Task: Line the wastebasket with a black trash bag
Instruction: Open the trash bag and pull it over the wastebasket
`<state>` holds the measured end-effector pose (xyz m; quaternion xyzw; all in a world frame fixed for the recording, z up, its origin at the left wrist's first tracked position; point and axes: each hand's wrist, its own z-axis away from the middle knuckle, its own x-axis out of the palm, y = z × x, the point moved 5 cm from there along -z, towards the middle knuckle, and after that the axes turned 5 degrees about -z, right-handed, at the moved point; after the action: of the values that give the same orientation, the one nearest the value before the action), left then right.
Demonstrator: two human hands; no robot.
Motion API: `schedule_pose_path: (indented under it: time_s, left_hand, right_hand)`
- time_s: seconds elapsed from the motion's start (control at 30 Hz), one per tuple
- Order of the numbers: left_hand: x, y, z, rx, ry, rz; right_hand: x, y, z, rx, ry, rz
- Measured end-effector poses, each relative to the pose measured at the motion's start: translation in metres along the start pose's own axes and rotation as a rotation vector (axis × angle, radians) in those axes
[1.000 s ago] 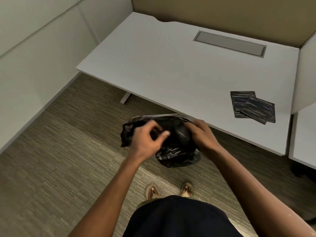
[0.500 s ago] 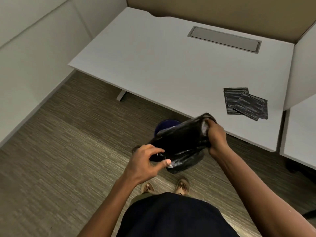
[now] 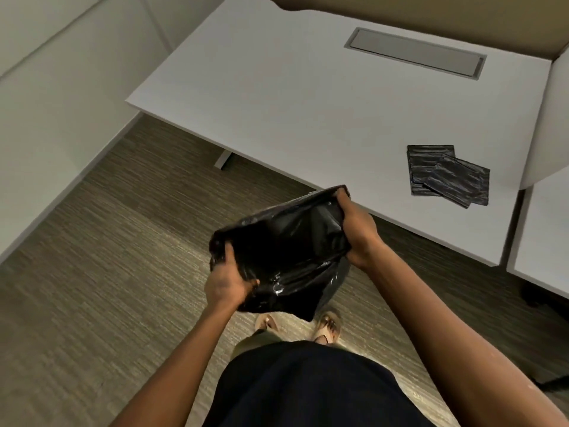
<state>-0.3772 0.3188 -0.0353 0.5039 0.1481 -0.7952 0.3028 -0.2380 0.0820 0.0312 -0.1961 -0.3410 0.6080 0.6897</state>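
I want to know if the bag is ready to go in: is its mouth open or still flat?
Open. The left hand and right hand hold the trash bag apart, showing its dark inside.

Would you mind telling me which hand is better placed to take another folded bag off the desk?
Right: the right hand grips the trash bag nearest the folded bags; the left hand is farther.

Left grip [image 3: 226, 283] and right grip [image 3: 357, 229] clenched, arms outstretched.
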Motion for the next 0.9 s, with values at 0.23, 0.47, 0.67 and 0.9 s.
schedule_pose_path:
  time_s: [0.23, 0.47, 0.67, 0.9]
  left_hand:
    - [-0.021, -0.008, -0.011, -0.106, 0.41, 0.022]
    - [-0.025, -0.01, -0.039, -0.183, 0.62, 0.352]
    - [-0.002, 0.006, -0.128, -0.284, 0.239, 0.687]
    - [0.089, 0.06, -0.226, -0.407, -0.239, 1.368]
  right_hand:
    - [-0.054, 0.007, 0.004, 0.007, -0.037, -0.008]
    - [-0.076, 0.053, -0.005, 0.009, 0.133, 0.12]
    - [-0.07, 0.064, -0.052, -0.04, 0.12, 0.259]
    - [-0.088, 0.108, -0.146, -0.033, 0.669, 0.35]
